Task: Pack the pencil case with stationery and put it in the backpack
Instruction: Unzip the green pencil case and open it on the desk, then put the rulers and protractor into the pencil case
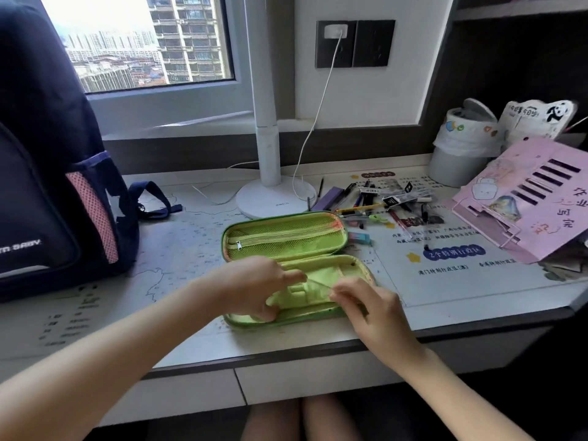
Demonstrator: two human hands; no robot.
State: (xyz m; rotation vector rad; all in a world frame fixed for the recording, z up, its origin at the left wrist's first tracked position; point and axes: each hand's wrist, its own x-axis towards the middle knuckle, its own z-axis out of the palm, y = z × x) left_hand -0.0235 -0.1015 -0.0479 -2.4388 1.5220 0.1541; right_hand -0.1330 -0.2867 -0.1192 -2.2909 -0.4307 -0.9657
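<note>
In the open pencil case (286,240), both hands (251,288) pinch its lining.

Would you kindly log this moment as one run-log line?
pencil case: open, empty | left hand, right hand: inside case | pens: unpacked | backpack: upright

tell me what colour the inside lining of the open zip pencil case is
Light lime green inside the open zip pencil case, with a mesh pocket in the lid; the head view shows it.

Cut off and unclear

The backpack (47,186) runs off the left edge; the pens (375,202) blur into one heap.
</note>
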